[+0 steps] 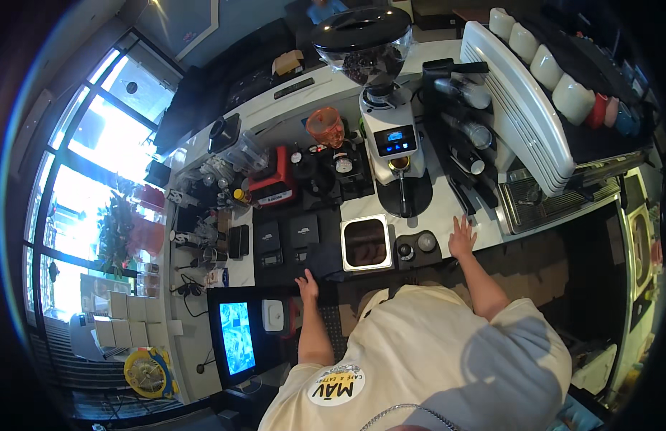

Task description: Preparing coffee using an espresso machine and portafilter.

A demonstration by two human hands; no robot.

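My left hand [308,285] rests with fingers apart at the front edge of the dark mat [326,257], holding nothing. My right hand [462,237] lies spread on the white marble-look counter [445,220], also with nothing in it. Between them are a square steel-rimmed knock box [389,243] and a dark tray [435,257] bearing a tamper [405,251] and a second round tool [426,242]. Behind stands a white coffee grinder [387,116] with beans in its hopper. A portafilter [403,195] sits under its spout, with ground coffee visible in the basket.
A white espresso machine [521,108] with cups on top stands at the right. A red-based blender [272,183], a smaller grinder with an orange hopper [326,127] and black scales [271,258] are at the left. A lit monitor [237,338] is at the lower left.
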